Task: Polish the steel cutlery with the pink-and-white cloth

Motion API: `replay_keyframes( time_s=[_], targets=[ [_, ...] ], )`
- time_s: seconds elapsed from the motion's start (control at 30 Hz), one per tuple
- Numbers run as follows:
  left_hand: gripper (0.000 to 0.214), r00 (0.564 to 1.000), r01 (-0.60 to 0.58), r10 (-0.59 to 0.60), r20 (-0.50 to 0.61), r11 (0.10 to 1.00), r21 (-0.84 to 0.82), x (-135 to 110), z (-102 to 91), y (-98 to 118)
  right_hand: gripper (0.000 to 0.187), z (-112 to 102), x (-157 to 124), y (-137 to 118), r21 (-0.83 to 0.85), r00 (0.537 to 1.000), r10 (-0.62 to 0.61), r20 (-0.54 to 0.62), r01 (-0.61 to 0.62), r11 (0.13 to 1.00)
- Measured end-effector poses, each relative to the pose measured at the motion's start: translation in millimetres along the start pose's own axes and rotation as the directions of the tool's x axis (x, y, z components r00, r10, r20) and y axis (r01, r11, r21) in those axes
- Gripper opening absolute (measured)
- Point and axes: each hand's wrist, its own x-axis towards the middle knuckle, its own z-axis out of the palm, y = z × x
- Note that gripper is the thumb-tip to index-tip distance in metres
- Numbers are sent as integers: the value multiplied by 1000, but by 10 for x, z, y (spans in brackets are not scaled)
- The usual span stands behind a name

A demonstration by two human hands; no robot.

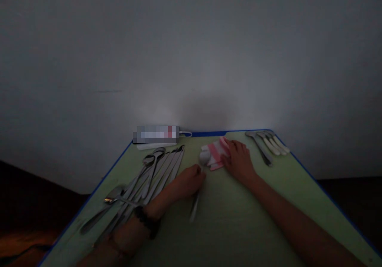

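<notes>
Here, left hand (pixel 192 180) has fingers curled together, clamped on spoon (pixel 204 158) below its bowl; rounded metal bowl points away, slim handle slants down over pale green tabletop (pixel 238 227) (handle end blurred). Right hand (pixel 240 162) half curled, thumb and fingers clamped on cloth (pixel 215 154), soft, folded, pink-and-white, at spoon bowl; whether they touch, cannot tell. Left: shiny metal cutlery (pixel 150 177), overlapping, long-handled. Right: white-handled cutlery (pixel 273 144), side by side.

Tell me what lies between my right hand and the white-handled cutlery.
The head view shows one metal utensil on the green tabletop between them.
</notes>
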Motion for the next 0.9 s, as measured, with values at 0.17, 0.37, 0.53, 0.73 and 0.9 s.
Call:
replay_keyframes(
  time_s=[0.17, 0.37, 0.53, 0.73, 0.9],
  targets=[
    [27, 999, -29, 31, 9, 994, -108, -61, 42, -3, 46, 22, 43, 126, 358, 990, 142, 8, -136, 924],
    [26, 996, -84, 63, -69, 924, -372, -182, 171, 58, 15, -18, 106, 74, 795, 935, 340, 101, -282, 538],
    [27, 996, -20, -23, -90, 894, -447, -188, 161, 117, 23, -7, 93, -125, 881, 845, 280, 455, -383, -277],
    [40, 998, -26, -5, -69, 903, -430, -163, 125, 118, 41, -113, 65, -106, 777, 819, 141, 557, -453, -436],
    [41, 996, -54, 31, -83, 957, -286, -173, 136, 118, 34, -35, 58, -125, 830, 844, 108, 525, -480, -283]
  ],
)
